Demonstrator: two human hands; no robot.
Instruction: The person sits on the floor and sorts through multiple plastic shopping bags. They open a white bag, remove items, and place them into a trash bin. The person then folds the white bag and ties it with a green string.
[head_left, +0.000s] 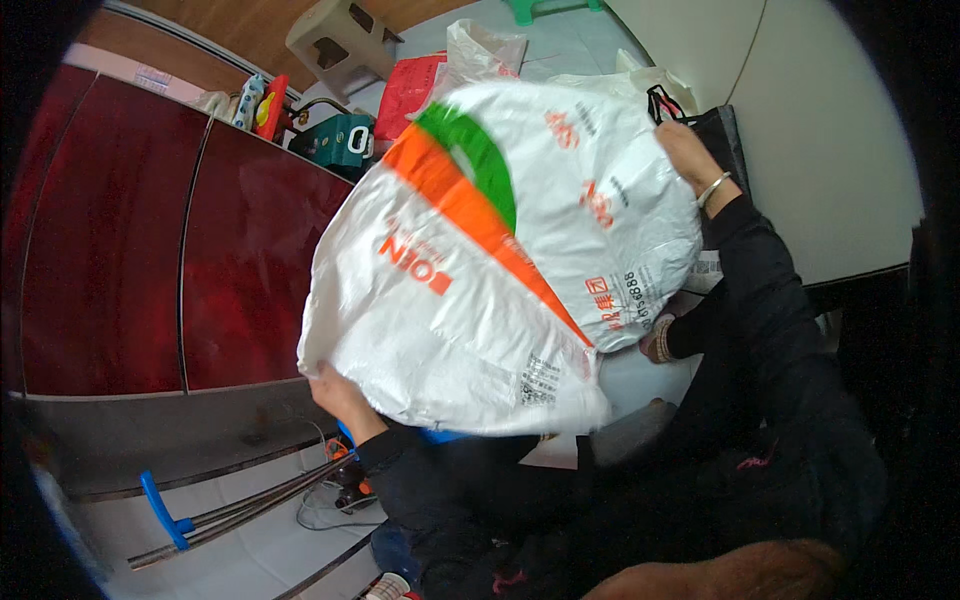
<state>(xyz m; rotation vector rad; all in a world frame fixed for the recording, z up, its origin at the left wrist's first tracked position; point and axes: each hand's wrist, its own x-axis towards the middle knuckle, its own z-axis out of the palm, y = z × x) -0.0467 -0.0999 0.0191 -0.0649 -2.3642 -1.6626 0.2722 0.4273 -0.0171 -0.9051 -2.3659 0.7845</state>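
A large white plastic bag (450, 337) with orange and green printing spreads across the middle of the view, bearing writing and a printed code. At its lower left edge, my left hand (339, 397) grips the plastic, the fingers mostly hidden behind it. My right hand (688, 156), with a silver bracelet at the wrist, holds the upper right edge of the same bag. The bag is stretched between both hands and looks puffed out. What lies behind or inside it cannot be seen.
Dark red glossy cabinet doors (255, 262) stand at left. A beige plastic stool (341, 45), red bag (409, 86) and dark green box (336, 142) are at the back. A black bag (724, 146) leans by a pale panel (832, 150). A blue-handled pole (161, 514) lies lower left.
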